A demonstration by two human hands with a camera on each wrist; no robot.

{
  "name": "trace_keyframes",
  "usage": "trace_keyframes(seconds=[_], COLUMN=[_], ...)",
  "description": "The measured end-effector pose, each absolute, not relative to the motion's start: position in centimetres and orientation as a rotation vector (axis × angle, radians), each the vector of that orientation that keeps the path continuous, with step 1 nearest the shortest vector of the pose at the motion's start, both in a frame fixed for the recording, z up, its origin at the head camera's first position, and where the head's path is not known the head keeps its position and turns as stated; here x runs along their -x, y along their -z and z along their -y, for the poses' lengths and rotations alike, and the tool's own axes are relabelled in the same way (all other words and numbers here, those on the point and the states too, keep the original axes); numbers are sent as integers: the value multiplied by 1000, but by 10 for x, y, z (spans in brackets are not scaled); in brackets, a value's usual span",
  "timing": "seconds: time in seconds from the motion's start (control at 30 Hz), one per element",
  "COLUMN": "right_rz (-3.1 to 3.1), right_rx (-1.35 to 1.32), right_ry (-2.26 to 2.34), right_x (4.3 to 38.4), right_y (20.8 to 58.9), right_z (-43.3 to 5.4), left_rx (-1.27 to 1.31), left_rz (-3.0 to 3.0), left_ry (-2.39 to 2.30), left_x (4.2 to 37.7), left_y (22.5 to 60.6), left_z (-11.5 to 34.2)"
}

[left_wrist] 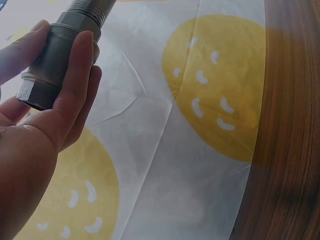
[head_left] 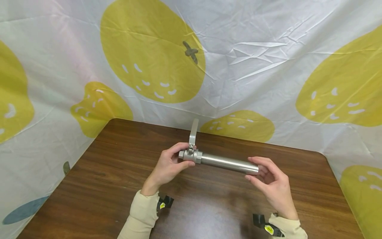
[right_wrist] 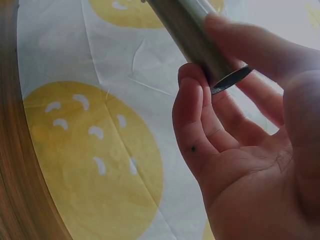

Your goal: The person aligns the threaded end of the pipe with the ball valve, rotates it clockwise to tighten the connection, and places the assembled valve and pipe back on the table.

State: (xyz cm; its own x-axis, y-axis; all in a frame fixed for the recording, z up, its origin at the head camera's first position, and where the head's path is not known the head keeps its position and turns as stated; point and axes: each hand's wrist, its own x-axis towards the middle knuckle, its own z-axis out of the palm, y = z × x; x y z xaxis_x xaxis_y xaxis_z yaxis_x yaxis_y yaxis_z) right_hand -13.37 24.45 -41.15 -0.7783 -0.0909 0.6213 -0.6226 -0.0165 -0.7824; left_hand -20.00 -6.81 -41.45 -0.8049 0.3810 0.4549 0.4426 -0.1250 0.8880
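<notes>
My left hand grips a metal ball valve between thumb and fingers. The valve's flat lever handle points up and away toward the back of the table. A shiny steel pipe joins the valve's right side, and screw threads show at that joint in the left wrist view. At the pipe's far end, my right hand holds it with the thumb on one side and curled fingers on the other. The pipe's open end faces the right palm. Valve and pipe are held above the table.
Beneath the hands lies a dark wooden table with rounded back corners. A white sheet printed with yellow fruit hangs behind it and along both sides. Each wrist wears a black camera mount, the left one and the right one.
</notes>
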Motion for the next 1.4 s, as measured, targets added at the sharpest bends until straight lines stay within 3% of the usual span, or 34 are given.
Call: trace_keyframes(seconds=[0.57, 1.4], right_rz=[1812, 1945], right_rx=[-866, -718], right_ry=[-1848, -1793], right_x=[136, 129], right_y=[412, 409], right_z=[-245, -245], left_rx=[967, 976], left_rz=[2022, 2006], left_ry=[2134, 2139], left_x=[199, 198], left_y=[415, 414], left_z=[69, 69])
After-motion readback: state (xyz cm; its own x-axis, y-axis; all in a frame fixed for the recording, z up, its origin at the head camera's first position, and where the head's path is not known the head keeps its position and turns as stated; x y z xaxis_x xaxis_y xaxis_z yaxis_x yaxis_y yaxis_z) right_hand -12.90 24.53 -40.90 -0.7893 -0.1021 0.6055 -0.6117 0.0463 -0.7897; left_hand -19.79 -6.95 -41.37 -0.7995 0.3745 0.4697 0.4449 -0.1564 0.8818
